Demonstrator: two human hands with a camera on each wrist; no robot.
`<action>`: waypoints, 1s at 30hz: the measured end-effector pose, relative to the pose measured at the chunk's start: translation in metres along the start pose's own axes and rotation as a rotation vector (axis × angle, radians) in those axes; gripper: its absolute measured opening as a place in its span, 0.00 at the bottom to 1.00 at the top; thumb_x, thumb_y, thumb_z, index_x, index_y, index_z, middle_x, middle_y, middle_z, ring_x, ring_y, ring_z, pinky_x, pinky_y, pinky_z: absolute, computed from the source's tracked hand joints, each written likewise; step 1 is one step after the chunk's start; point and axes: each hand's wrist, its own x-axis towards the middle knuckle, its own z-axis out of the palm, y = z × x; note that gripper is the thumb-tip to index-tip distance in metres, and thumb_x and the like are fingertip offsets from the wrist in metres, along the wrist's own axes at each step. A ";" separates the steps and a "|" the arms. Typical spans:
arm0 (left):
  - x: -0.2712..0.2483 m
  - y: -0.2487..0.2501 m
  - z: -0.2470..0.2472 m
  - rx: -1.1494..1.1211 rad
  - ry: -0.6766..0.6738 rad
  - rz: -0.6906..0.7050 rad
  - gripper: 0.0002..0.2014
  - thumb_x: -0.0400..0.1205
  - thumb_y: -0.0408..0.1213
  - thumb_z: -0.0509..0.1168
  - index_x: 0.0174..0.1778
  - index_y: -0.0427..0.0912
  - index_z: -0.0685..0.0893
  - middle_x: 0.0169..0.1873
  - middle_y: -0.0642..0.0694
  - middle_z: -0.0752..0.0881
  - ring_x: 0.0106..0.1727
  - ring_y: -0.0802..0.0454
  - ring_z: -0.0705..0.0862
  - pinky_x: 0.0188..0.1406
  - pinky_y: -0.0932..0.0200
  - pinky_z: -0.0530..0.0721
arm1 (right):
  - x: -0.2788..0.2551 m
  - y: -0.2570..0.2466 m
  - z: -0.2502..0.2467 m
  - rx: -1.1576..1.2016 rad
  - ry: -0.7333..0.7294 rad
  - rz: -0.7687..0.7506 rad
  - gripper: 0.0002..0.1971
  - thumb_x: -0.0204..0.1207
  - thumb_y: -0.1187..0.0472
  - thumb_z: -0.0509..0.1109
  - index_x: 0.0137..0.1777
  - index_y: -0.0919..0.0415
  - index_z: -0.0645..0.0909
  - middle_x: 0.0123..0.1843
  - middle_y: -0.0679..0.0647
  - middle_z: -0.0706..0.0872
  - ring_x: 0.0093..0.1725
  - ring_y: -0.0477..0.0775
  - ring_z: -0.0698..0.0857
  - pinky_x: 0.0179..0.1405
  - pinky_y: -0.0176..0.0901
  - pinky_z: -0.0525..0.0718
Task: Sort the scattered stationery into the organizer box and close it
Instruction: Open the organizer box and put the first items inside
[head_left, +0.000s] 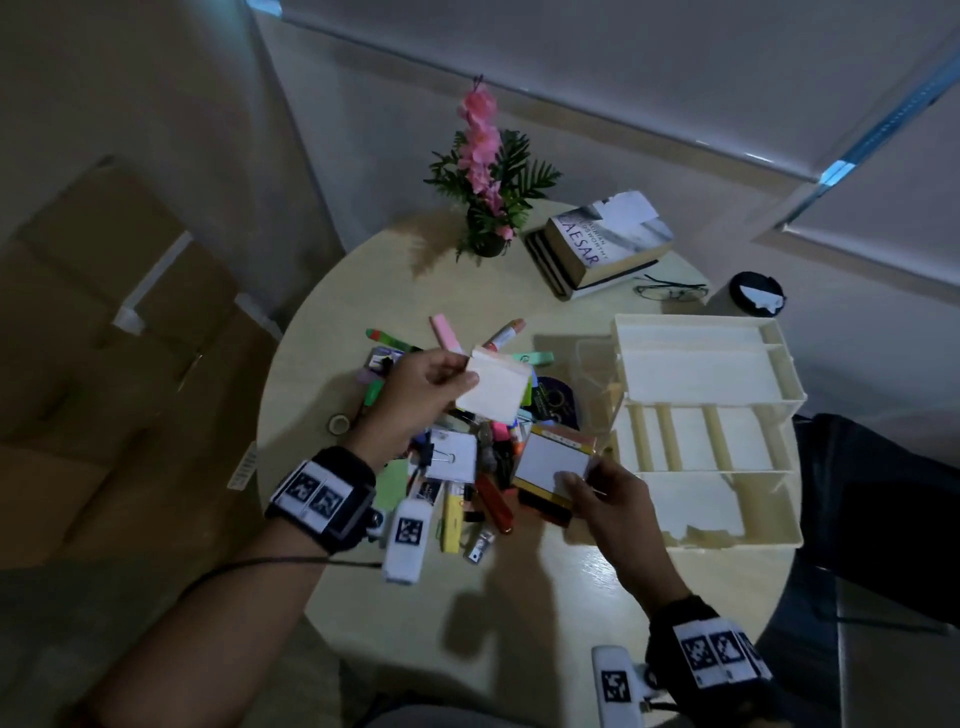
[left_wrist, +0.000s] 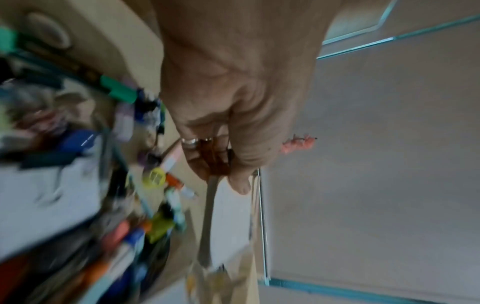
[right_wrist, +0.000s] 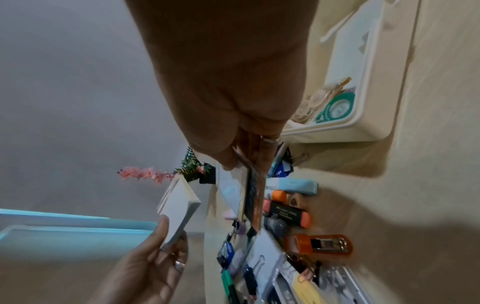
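My left hand (head_left: 466, 375) pinches a white note pad (head_left: 496, 389) by its corner and holds it above the stationery pile (head_left: 457, 467). In the left wrist view the thumb presses on the pad (left_wrist: 228, 222). My right hand (head_left: 576, 486) grips a flat pack with a white face and orange border (head_left: 550, 460) at the pile's right edge, just left of the open cream organizer box (head_left: 691, 358). The right wrist view shows this pack (right_wrist: 250, 195) edge-on between thumb and fingers, with the left hand's pad (right_wrist: 179, 203) beside it. Tape rolls lie in one organizer compartment (right_wrist: 363, 82).
The pile on the round table (head_left: 545, 587) holds markers, highlighters, binder clips and an orange stapler (right_wrist: 319, 244). At the back stand a potted pink flower (head_left: 488, 171), stacked books (head_left: 597, 249) and glasses (head_left: 670, 291). A tape roll (head_left: 340, 423) lies left. Cardboard boxes (head_left: 104, 312) sit on the floor.
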 end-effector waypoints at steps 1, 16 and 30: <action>-0.013 -0.005 0.012 -0.045 -0.080 -0.046 0.10 0.83 0.31 0.76 0.60 0.38 0.91 0.51 0.44 0.95 0.50 0.53 0.93 0.47 0.56 0.91 | -0.001 -0.002 -0.006 0.048 -0.019 -0.003 0.03 0.83 0.63 0.78 0.47 0.59 0.89 0.45 0.52 0.96 0.42 0.54 0.92 0.43 0.52 0.90; -0.101 -0.033 0.167 0.331 -0.128 -0.175 0.11 0.83 0.44 0.77 0.48 0.39 0.88 0.38 0.41 0.93 0.34 0.47 0.92 0.34 0.50 0.92 | -0.034 0.043 -0.108 0.261 -0.173 0.034 0.15 0.82 0.53 0.79 0.62 0.64 0.92 0.55 0.66 0.95 0.54 0.64 0.93 0.60 0.62 0.91; -0.115 -0.055 0.221 0.941 0.033 0.068 0.16 0.81 0.44 0.77 0.61 0.46 0.84 0.61 0.46 0.81 0.56 0.46 0.84 0.60 0.46 0.83 | 0.053 0.086 -0.210 -0.078 0.008 0.180 0.07 0.78 0.69 0.76 0.39 0.70 0.88 0.38 0.63 0.90 0.38 0.62 0.90 0.37 0.58 0.92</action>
